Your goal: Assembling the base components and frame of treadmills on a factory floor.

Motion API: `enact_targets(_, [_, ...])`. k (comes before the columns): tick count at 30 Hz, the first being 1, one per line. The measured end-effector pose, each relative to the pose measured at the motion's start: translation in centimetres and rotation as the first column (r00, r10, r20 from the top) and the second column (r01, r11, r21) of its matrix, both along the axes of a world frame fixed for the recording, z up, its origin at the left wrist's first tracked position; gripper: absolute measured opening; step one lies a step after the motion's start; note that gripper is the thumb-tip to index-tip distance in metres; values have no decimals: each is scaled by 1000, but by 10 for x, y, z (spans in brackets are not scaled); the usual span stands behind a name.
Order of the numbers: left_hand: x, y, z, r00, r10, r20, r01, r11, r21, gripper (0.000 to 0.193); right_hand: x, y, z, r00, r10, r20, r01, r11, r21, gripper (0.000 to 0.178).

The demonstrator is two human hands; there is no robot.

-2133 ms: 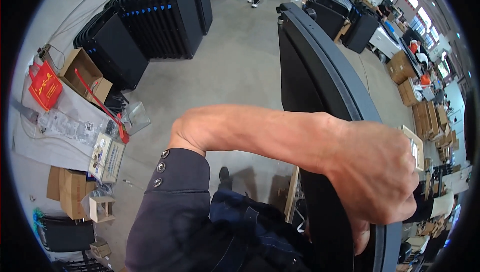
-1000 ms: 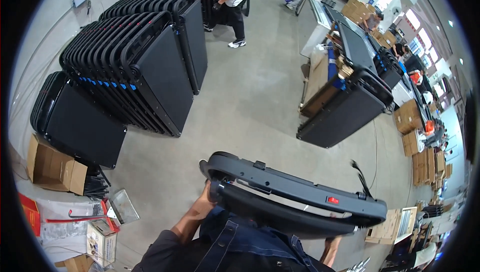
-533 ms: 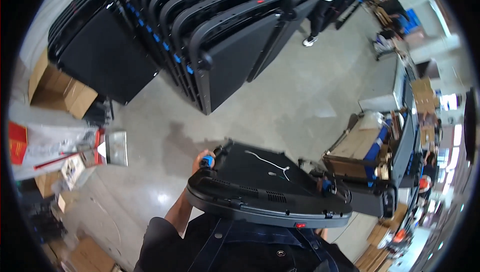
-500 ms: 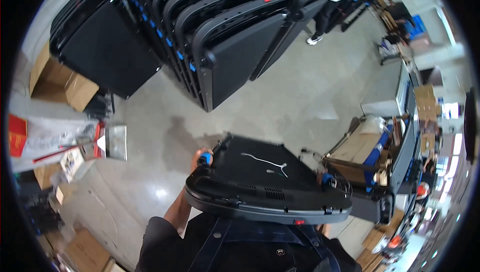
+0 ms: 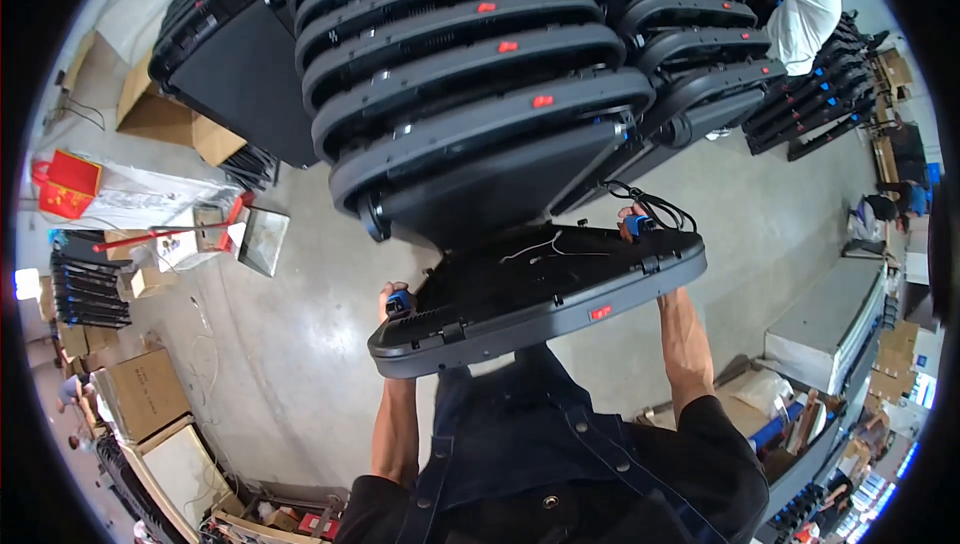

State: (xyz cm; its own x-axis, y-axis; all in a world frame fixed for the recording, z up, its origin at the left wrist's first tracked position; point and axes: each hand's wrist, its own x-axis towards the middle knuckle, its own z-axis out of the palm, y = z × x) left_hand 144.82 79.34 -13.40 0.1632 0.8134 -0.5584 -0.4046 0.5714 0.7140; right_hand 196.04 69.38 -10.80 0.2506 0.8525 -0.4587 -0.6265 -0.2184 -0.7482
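Note:
I hold up a black walking-pad treadmill [image 5: 490, 334] in front of my body, its rounded end with a red switch toward me and its underside facing up. My left hand [image 5: 392, 298] is closed on its left side, beside a blue-and-black fitting. My right hand [image 5: 632, 223] grips the right side next to a similar blue piece; some fingers are hidden behind the frame. A coiled black power cord [image 5: 660, 206] hangs by the right hand. Thin white wires [image 5: 535, 247] lie on the underside. Just beyond stands a row of similar upright treadmills [image 5: 480, 139] with red switches.
More treadmills [image 5: 235, 74] lean at the far left, near an open cardboard box [image 5: 155, 109]. A long-handled dustpan [image 5: 265, 241] is on the left floor. A person in a white shirt [image 5: 808, 14] works at the far right rows. A grey bench [image 5: 825, 329] stands at right.
I have come nearer the treadmill row and face it more squarely. The carried treadmill has turned and tilted, so my right hand now shows. The white-shirted person shows more fully.

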Motion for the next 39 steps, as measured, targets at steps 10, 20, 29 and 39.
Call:
enact_targets(10, [26,60,-39,994,-36,103,-19,874,485,50,42,83,-81,861,-494,123,509,842,-180,29])
enact_targets(20, [60,95,-57,999,54,7,-54,976,210,45,-121,-206,-215,915,247,320,-45,849,-527,22])
enact_targets(29, [-111,52,-189,220,-971,-95,791,234,-566,37,-526,-339,-101,619,-759,203,532,214,-819,23])
enact_targets(39, [-173,-76,-146,-742,-635,-217,651,-603,-461,36,-923,-320,-177,706,-523,477,611,108,-784,39])
